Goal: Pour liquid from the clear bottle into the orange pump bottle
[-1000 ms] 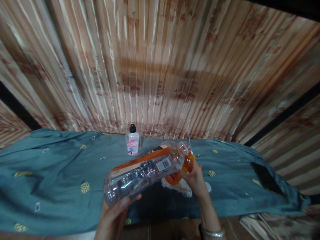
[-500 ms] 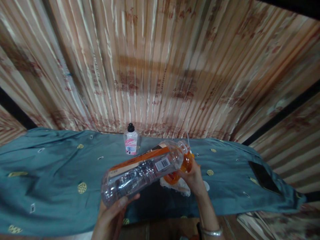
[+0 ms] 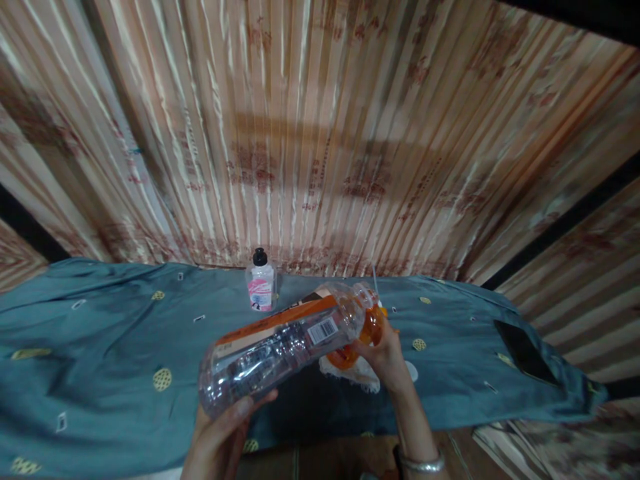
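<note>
My left hand (image 3: pixel 227 423) is wrapped round the lower end of a large clear plastic bottle (image 3: pixel 280 350) with an orange and cream label. The bottle is tilted, its neck pointing right and slightly up. At its mouth, my right hand (image 3: pixel 385 357) closes round an orange see-through container (image 3: pixel 345 357), partly hidden behind the bottle and my fingers. I cannot tell whether liquid runs between them. A white fringed cloth (image 3: pixel 357 377) lies under the orange container. Beside my right wrist is a small white disc (image 3: pixel 411 371).
A clear bottle with a black cap and pink label (image 3: pixel 260 283) stands upright at the back. A dark flat phone-like slab (image 3: pixel 525 351) lies on the right of the teal cloth (image 3: pixel 120 333). Pleated patterned curtains (image 3: pixel 300 133) hang behind, and dark poles cross both sides.
Both hands keep their hold and the bottle stays tilted at nearly the same angle. The whole view has shifted slightly, with things appearing a little further left.
</note>
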`<state>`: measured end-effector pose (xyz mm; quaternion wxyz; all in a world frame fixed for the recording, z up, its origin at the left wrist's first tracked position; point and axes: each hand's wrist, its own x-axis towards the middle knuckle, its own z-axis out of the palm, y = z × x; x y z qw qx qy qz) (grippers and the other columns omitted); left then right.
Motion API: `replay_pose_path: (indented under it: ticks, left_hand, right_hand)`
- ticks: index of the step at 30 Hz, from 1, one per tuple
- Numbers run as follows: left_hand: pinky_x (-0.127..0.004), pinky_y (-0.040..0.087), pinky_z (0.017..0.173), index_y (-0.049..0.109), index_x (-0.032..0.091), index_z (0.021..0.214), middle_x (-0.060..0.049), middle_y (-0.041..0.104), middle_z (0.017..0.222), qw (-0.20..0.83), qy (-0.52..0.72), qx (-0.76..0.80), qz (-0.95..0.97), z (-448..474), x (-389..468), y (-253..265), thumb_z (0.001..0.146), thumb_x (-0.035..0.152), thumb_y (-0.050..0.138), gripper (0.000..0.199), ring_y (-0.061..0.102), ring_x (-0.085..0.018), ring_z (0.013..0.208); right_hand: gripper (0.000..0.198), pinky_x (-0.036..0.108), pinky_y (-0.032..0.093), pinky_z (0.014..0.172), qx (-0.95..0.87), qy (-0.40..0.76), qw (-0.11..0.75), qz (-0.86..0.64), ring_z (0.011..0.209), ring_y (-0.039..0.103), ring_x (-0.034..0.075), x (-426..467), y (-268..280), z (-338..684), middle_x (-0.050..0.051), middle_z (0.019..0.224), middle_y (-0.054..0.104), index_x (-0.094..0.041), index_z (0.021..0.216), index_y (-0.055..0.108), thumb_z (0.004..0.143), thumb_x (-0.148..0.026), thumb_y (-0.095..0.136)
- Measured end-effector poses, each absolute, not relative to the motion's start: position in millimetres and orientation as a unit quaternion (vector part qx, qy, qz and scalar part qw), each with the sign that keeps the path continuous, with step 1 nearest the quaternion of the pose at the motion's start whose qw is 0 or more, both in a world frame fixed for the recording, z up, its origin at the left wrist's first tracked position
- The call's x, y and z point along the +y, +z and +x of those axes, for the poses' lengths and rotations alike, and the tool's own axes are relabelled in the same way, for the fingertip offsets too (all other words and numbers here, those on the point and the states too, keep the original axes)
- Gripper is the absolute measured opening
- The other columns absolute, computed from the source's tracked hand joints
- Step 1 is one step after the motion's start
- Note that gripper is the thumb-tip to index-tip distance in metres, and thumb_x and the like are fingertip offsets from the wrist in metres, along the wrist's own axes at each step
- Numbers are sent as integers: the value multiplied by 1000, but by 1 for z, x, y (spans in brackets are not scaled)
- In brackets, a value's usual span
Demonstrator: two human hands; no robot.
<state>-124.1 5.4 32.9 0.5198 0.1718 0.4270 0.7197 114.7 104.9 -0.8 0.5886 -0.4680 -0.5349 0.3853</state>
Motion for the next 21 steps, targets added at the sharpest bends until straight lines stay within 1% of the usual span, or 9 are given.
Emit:
replay_pose_path:
  ticks: [5, 11, 14, 17, 21]
  left_hand:
    - [-34, 67, 67, 60, 32, 142, -7, 76, 123, 524, 717, 424, 177, -124, 6, 35, 53, 31, 99, 97, 74, -33, 103]
    - [-34, 67, 67, 62, 31, 140, -8, 77, 123, 523, 717, 423, 181, -124, 7, 35, 52, 31, 99, 95, 74, -34, 104]
    - [-34, 67, 67, 63, 31, 139, -8, 77, 123, 525, 718, 421, 181, -124, 7, 34, 53, 31, 99, 93, 74, -34, 104]
    - [-34, 67, 66, 62, 31, 139, -7, 77, 123, 524, 720, 419, 179, -124, 7, 33, 52, 29, 99, 94, 74, -33, 103]
    - [-34, 67, 67, 63, 30, 138, -7, 77, 121, 527, 720, 413, 181, -123, 7, 35, 54, 29, 98, 91, 75, -33, 101]
  right_hand:
    - [67, 44, 64, 93, -542, 388, 578, -472, 105, 77, 32, 104, 1, 116, 10, 114, 79, -23, 118, 64, 62, -45, 94]
    - [64, 43, 65, 89, -537, 380, 580, -481, 101, 78, 31, 103, -1, 115, 10, 112, 80, -23, 116, 64, 63, -44, 93]
    - [65, 43, 65, 88, -535, 388, 579, -477, 100, 78, 30, 103, -1, 115, 10, 111, 80, -23, 118, 63, 63, -44, 93]
    - [64, 43, 65, 89, -531, 389, 582, -477, 100, 79, 30, 103, 1, 114, 10, 111, 81, -22, 116, 63, 62, -43, 93]
    - [63, 43, 66, 88, -530, 377, 588, -481, 99, 79, 31, 102, 6, 112, 10, 110, 82, -22, 114, 64, 61, -42, 93]
